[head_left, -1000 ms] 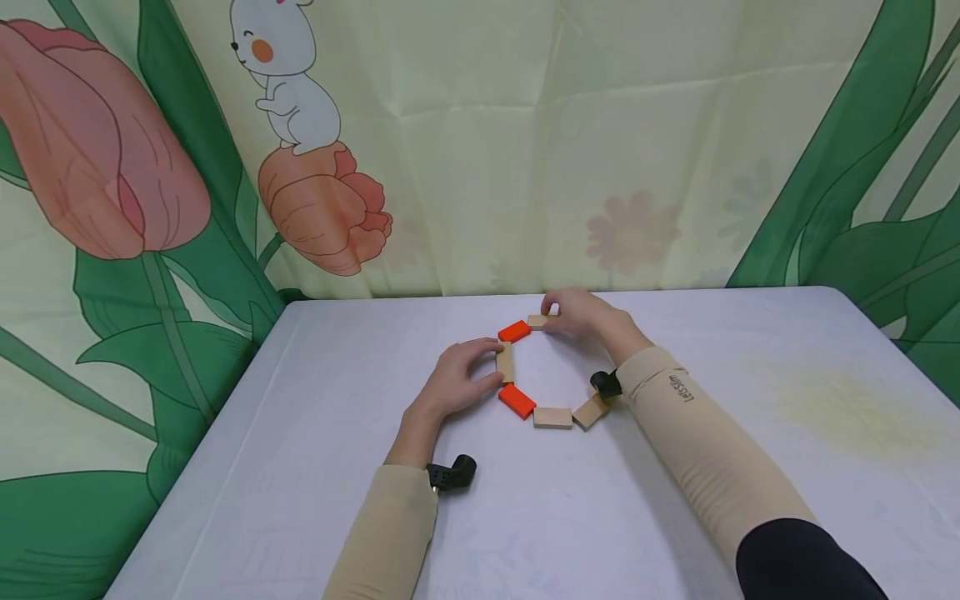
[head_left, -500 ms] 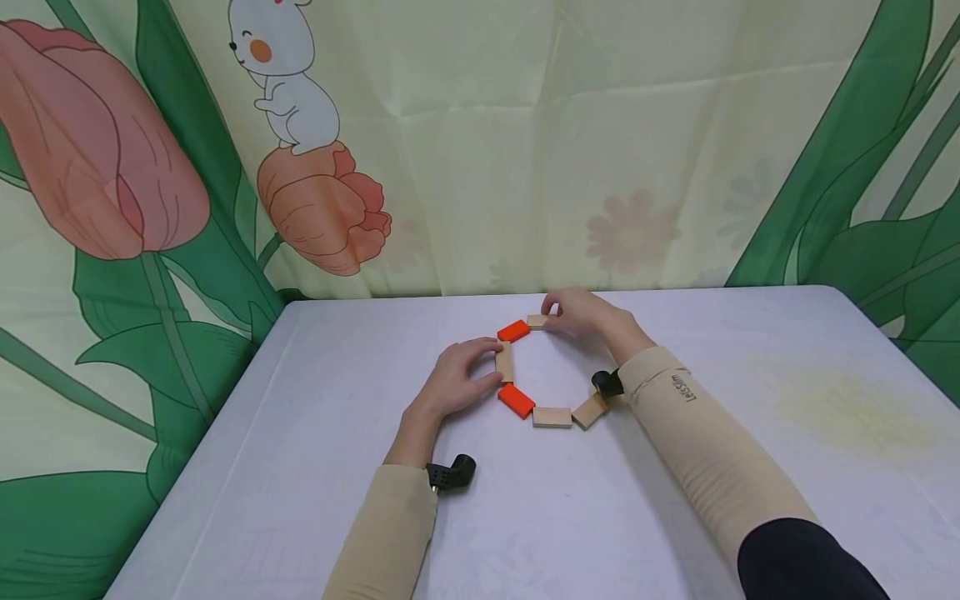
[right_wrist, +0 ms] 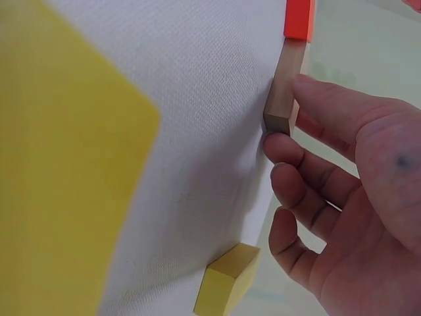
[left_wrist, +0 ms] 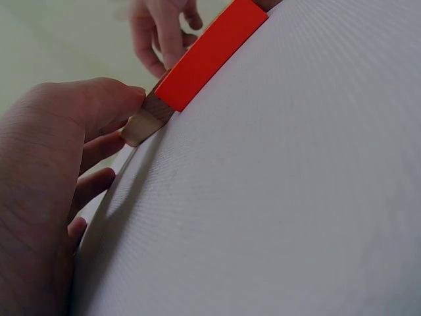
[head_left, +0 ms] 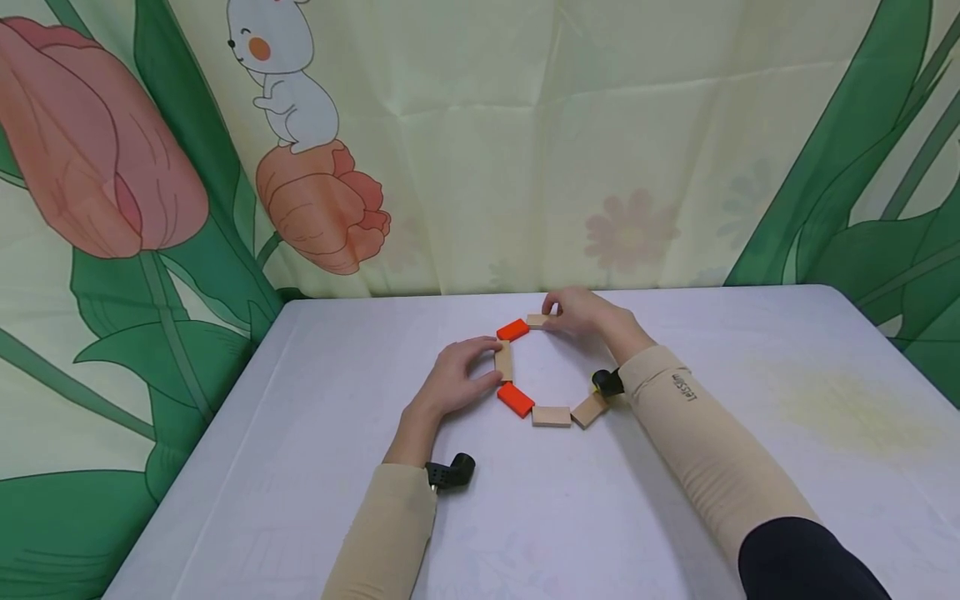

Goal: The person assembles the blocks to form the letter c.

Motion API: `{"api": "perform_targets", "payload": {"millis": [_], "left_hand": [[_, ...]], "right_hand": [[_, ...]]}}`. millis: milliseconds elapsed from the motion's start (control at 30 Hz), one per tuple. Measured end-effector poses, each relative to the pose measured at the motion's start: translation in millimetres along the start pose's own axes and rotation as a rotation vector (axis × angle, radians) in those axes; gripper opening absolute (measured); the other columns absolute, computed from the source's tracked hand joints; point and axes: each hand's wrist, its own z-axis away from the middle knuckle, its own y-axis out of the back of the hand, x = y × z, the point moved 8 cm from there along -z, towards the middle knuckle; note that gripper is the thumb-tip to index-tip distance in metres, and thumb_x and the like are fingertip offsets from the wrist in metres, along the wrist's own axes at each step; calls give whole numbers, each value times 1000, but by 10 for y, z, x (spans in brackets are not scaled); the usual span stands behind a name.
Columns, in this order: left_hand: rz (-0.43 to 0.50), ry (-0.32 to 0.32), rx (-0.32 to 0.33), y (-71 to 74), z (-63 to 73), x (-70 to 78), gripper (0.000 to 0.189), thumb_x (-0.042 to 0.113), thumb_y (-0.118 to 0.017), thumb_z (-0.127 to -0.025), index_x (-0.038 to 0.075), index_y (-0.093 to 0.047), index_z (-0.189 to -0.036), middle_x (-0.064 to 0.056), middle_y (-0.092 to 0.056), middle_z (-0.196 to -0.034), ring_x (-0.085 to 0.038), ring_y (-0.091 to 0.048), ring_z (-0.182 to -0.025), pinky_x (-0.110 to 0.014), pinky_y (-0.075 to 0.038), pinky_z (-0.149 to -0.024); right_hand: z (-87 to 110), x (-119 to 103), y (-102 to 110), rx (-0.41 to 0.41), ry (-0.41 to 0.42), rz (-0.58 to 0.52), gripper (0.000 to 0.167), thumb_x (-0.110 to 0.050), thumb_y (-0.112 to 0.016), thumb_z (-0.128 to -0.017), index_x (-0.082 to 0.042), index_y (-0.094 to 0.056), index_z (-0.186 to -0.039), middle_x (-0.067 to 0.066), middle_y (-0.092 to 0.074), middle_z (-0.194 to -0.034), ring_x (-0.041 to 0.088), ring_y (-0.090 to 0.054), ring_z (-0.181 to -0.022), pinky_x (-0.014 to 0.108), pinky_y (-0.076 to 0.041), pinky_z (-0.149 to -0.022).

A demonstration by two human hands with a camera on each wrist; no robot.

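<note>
Flat wooden blocks lie in a ring on the white tabletop. My left hand (head_left: 457,375) holds a plain wooden block (head_left: 504,362) on the ring's left side, with its thumb near one end and fingertips near the other. At the back, my right hand (head_left: 581,312) pinches another plain wooden block (right_wrist: 284,89) between thumb and fingers. An orange-red block (head_left: 513,330) sits between these two. A second orange-red block (head_left: 516,400) angles off the near end of the left block. Two more plain blocks, a front block (head_left: 551,417) and a slanted block (head_left: 589,410), continue the curve.
In the right wrist view a yellow block (right_wrist: 227,280) and a large near yellow surface (right_wrist: 59,164) appear; my right forearm mostly hides that side in the head view. A patterned cloth (head_left: 480,167) hangs behind the table (head_left: 300,400).
</note>
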Motion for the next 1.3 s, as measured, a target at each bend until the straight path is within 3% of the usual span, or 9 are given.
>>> {"api": "perform_targets", "payload": {"millis": [467,700,1133,1300], "left_hand": [[13,-10,11,17,0,18,42,27,-68,-91,19,-66,-132,2,-59,-140,-19,-48,-133,-45,-34,-113],[17,-21,13,22,7,32,43,27,-68,-91,18,-66,-133,1,-59,-140,-20,-49,-133,-46,-35,-113],[25,-11,11,22,18,29,43,27,-68,-92,18,-65,-134,1,-58,-141,-20,-47,-134,-47,-33,-114],[28,-35,22,24,18,34,42,26,-68,-91,17,-66,-133,0,-59,-140,-19,-48,-133,-46,-32,-114]], "right_hand": [[-10,38,24,1,4,10,25,-14,-67,-97,-3,-65,-118,16,-64,-104,29,-56,-90,39,-49,-82],[-1,13,39,21,29,28,24,-12,-67,-96,-2,-65,-118,16,-64,-102,29,-56,-91,41,-48,-85],[19,26,23,16,1,4,24,-13,-67,-97,-2,-65,-118,16,-63,-104,30,-56,-92,42,-48,-86],[26,25,30,22,2,6,25,-13,-67,-97,-2,-65,-119,16,-63,-104,29,-56,-92,42,-49,-86]]}}
